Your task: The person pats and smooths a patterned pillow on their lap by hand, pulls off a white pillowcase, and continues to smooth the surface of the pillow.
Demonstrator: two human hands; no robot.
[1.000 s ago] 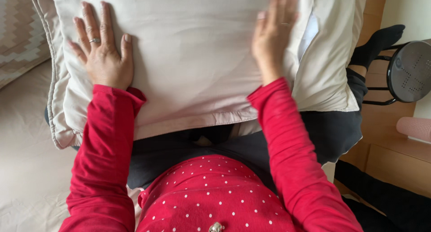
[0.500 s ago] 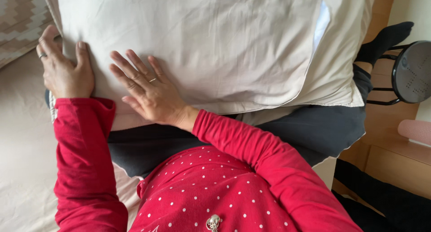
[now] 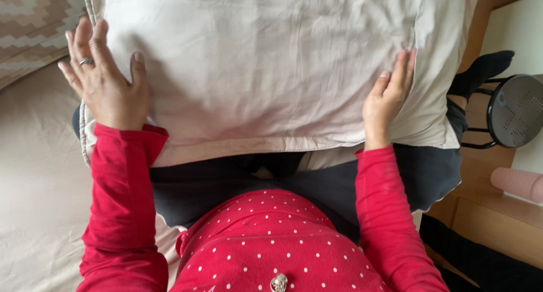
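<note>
Pillow [image 3: 271, 66] in a pale, creased case lies across the person's lap, filling the space between the two hands and running on beyond their fingertips. It rests on the dark trousers [image 3: 317, 184], which looks like why it sits so steadily: the thighs carry it and the hands only have to press.

Left hand [image 3: 104, 83] lies flat and spread on the pillow's near left corner, fingers apart, a ring on one of them, the palm bearing down on the cloth rather than gripping it. Right hand [image 3: 387, 97] lies on the opposite side, fingers together and pointing away, set along a fold or seam in the case. Neither hand is closed on anything; both are open, palm down, and well apart, one at each side, which would keep the case flat and taut between them.

Outside the left hand runs the pillow's piped edge, then a plain beige bed sheet [image 3: 34, 201] and a zigzag-patterned cover [image 3: 34, 26]. Beyond the right hand stands a round black stool [image 3: 515, 111] on a wooden floor, with a pink roll-shaped thing [image 3: 517, 182] nearer.
</note>
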